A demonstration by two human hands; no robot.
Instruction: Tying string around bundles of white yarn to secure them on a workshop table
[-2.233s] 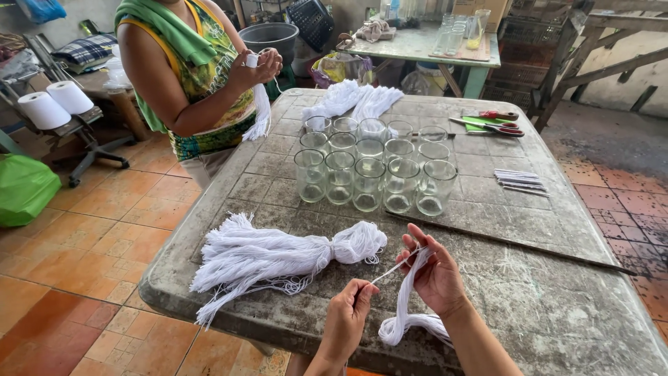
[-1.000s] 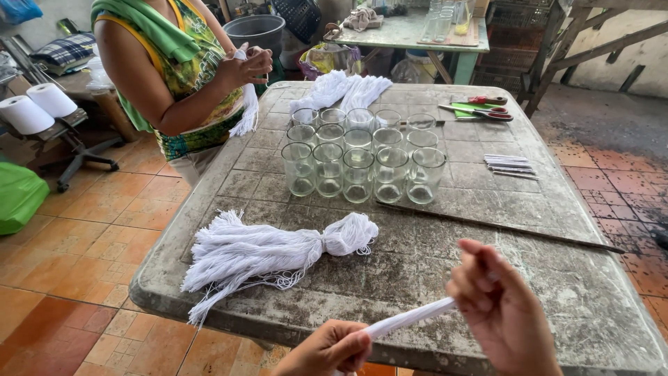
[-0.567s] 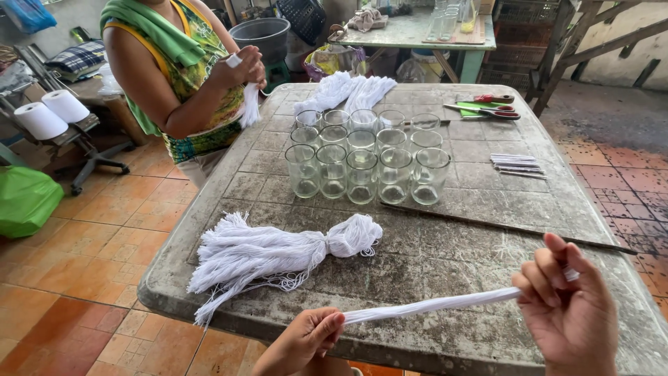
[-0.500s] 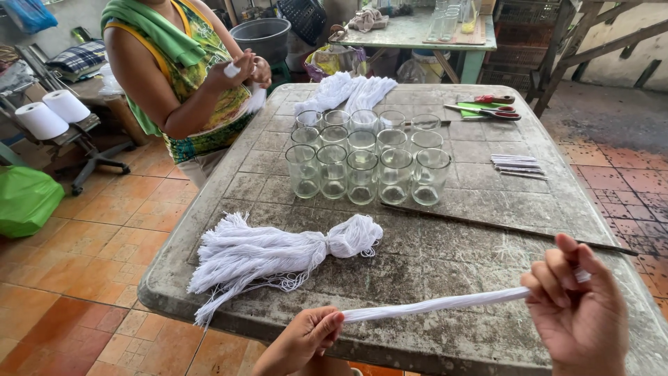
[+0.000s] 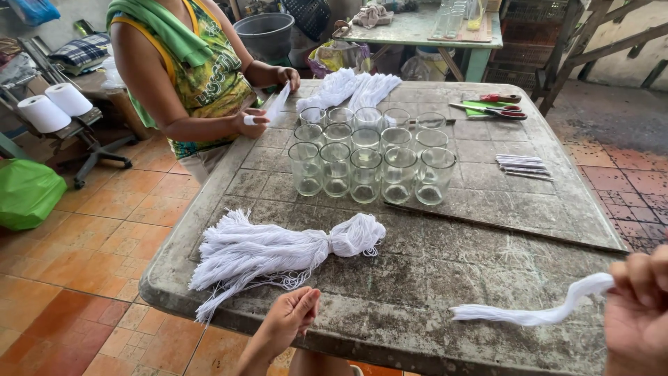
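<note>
My right hand (image 5: 637, 306) is at the lower right, closed on one end of a white string bundle (image 5: 532, 312) that trails left across the table top. My left hand (image 5: 289, 322) hovers at the near table edge with fingers loosely apart, holding nothing, just below a big tied bunch of white string (image 5: 278, 252). Several clear glass jars (image 5: 369, 157) stand in rows at mid table.
Across the worn grey table (image 5: 445, 268) a person (image 5: 184, 76) stretches a white strip between both hands. More white string (image 5: 351, 89), red-handled scissors (image 5: 497, 106) and a small stack of sticks (image 5: 522, 166) lie farther back. Paper rolls (image 5: 56, 106) and a green bag (image 5: 24, 195) are at left.
My left hand has let go of the white string bundle, which now hangs only from my right hand and has gone slack. My right hand moved further right.
</note>
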